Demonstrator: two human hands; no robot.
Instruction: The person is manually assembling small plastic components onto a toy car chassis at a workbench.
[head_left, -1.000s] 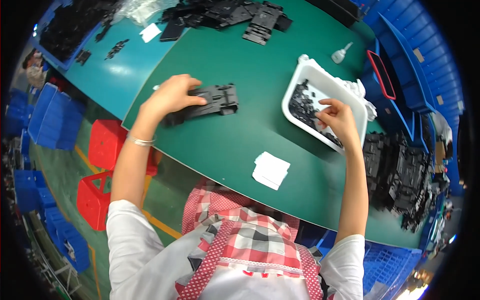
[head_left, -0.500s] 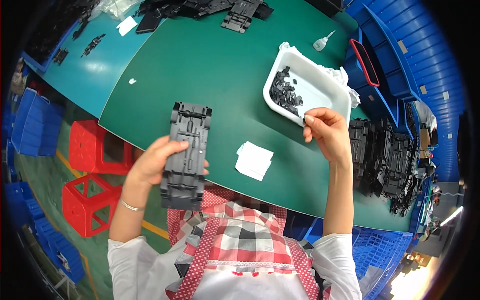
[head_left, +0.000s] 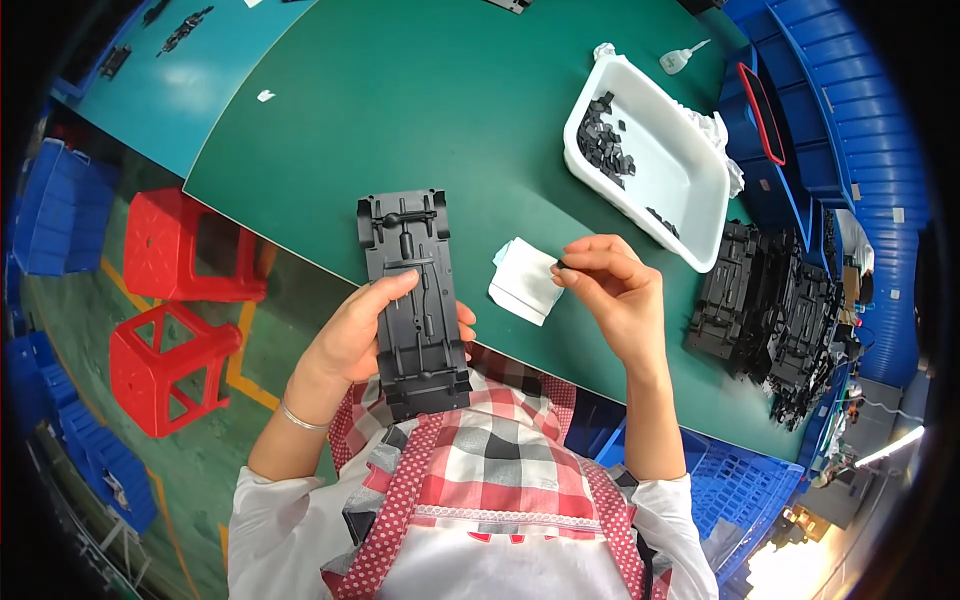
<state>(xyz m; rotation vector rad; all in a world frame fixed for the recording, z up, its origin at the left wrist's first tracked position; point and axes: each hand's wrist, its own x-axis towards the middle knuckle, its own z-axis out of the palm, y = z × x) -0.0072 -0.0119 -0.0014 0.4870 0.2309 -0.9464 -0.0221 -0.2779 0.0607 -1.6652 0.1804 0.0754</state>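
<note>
My left hand (head_left: 362, 334) grips a long black plastic chassis plate (head_left: 414, 300), held flat over the near edge of the green table (head_left: 420, 110). My right hand (head_left: 617, 290) is raised to the right of it, with thumb and forefinger pinched on a tiny black part (head_left: 561, 265). A small folded white cloth (head_left: 526, 281) lies on the table between the two hands. Farther right stands a white tray (head_left: 690, 215) holding several small black pieces (head_left: 603, 140).
Stacks of black chassis plates (head_left: 775, 310) sit at the table's right end, beside blue crates (head_left: 800, 130). A small white bottle (head_left: 680, 60) lies behind the tray. Two red stools (head_left: 175, 310) stand on the floor at left. More blue crates (head_left: 735, 485) are below the table.
My left hand has carried the black plate from the table's middle to its near edge. My right hand has left the white tray and come toward me, pinching a small part.
</note>
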